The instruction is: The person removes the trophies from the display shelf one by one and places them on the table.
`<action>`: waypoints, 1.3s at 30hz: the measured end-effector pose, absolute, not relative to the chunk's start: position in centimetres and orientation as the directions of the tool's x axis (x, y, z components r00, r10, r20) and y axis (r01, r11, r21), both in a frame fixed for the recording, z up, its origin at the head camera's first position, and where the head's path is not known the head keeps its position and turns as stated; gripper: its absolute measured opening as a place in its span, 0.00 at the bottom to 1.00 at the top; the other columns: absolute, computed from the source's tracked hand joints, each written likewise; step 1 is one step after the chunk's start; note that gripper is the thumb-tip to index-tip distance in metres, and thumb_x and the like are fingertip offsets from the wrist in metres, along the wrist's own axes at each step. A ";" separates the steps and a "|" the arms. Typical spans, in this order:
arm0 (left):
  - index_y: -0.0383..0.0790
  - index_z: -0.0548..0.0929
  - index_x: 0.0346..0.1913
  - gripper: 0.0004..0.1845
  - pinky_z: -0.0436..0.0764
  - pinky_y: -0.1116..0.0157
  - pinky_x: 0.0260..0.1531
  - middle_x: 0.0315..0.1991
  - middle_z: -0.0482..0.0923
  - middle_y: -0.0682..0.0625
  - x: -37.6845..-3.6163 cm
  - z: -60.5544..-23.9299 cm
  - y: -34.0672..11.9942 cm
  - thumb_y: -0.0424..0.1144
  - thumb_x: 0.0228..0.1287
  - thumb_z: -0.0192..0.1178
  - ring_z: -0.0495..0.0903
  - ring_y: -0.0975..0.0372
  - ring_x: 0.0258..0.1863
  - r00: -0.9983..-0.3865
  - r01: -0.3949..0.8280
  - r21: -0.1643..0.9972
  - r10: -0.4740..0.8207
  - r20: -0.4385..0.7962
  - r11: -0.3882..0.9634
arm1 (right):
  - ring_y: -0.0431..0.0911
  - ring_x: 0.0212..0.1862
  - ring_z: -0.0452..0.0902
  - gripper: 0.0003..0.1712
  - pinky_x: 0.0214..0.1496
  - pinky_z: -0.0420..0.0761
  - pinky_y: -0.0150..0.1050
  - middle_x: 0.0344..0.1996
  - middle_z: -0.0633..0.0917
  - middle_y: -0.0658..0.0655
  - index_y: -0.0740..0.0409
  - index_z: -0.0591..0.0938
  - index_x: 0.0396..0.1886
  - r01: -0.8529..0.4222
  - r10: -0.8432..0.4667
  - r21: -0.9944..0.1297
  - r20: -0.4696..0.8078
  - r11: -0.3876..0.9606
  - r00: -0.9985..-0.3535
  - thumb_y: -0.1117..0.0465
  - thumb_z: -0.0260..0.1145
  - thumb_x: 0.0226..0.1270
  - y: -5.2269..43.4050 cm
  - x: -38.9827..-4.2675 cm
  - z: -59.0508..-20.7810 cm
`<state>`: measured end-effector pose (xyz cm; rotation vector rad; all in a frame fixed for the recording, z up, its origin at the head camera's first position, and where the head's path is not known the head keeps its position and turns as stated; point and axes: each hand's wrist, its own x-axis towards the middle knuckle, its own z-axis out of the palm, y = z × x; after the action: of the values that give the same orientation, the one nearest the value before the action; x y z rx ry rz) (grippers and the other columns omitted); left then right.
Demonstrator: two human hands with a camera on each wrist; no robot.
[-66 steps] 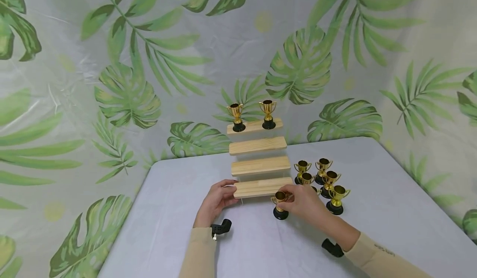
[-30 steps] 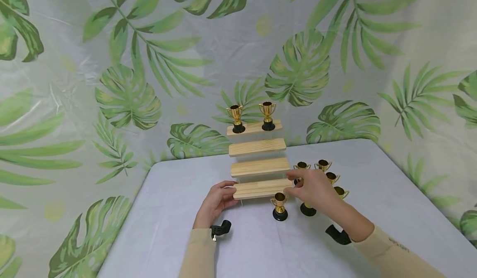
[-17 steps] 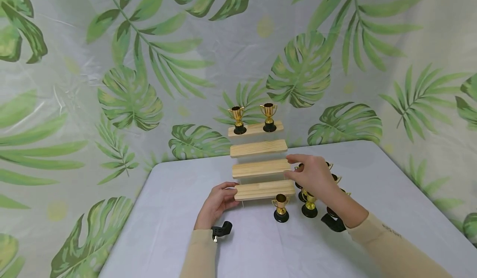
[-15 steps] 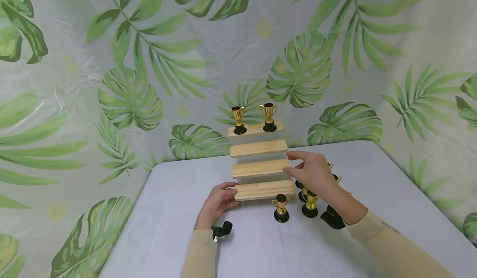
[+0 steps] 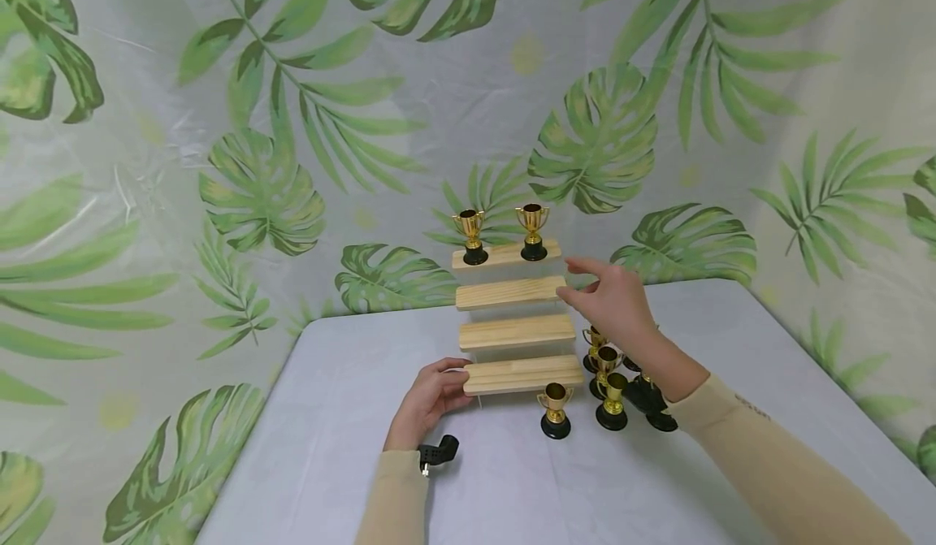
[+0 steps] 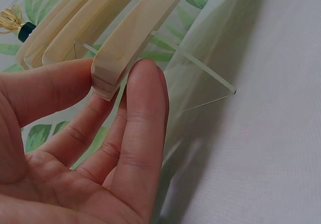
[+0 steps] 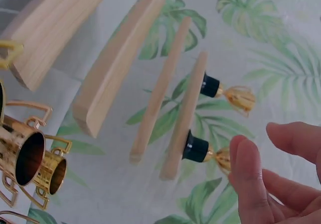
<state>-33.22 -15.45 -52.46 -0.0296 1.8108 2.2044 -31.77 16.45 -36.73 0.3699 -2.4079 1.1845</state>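
A tiered display stand with wooden shelves (image 5: 521,374) and clear supports stands on the table. My left hand (image 5: 433,395) pinches the left end of its lowest shelf, the board end (image 6: 113,71) lying between thumb and fingers in the left wrist view. Two small gold trophy cups (image 5: 532,224) on black bases stand upright on the top shelf. My right hand (image 5: 610,297) is raised beside the right ends of the upper shelves, thumb and index finger apart with nothing between them. In the right wrist view its fingers (image 7: 248,171) overlap one top-shelf trophy.
A single trophy (image 5: 556,411) stands in front of the lowest shelf. Several more trophies (image 5: 613,403) are grouped on the white table (image 5: 351,415) to the right, partly hidden by the right forearm. A leaf-patterned curtain (image 5: 409,106) hangs behind.
My right hand has let go of the trophy in front of the stand, then risen from the lowest shelf level toward the top. My left hand has stayed on the lowest shelf.
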 end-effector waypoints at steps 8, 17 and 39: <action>0.29 0.78 0.60 0.22 0.85 0.60 0.35 0.45 0.84 0.41 -33.1 -52.3 -15.4 0.30 0.63 0.64 0.86 0.57 0.36 -0.959 -0.229 0.959 0.205 -0.194 -0.165 | 0.44 0.30 0.85 0.30 0.18 0.75 0.41 0.53 0.86 0.54 0.51 0.80 0.66 -0.414 -0.013 -0.711 0.495 0.569 -0.869 0.53 0.74 0.64 17.0 -34.1 -36.0; 0.29 0.78 0.59 0.21 0.85 0.60 0.35 0.44 0.84 0.41 -33.1 -52.3 -15.5 0.30 0.63 0.64 0.85 0.57 0.36 -0.959 -0.235 0.956 0.204 -0.198 -0.176 | 0.46 0.28 0.85 0.30 0.21 0.79 0.41 0.53 0.86 0.57 0.53 0.80 0.65 -0.445 0.008 -0.696 0.543 0.563 -0.840 0.56 0.74 0.63 16.5 -36.2 -35.2; 0.30 0.78 0.60 0.22 0.85 0.60 0.37 0.46 0.84 0.41 -33.1 -52.4 -15.7 0.30 0.63 0.64 0.85 0.56 0.38 -0.959 -0.230 0.959 0.205 -0.194 -0.168 | 0.50 0.31 0.87 0.33 0.31 0.84 0.40 0.57 0.83 0.59 0.51 0.77 0.68 -0.389 0.089 -0.766 0.498 0.512 -0.863 0.52 0.74 0.64 14.3 -40.5 -33.2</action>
<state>-33.14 -15.72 -52.39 -0.0286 1.8152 2.2042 -40.49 14.27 -33.17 0.2451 -2.2753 1.3247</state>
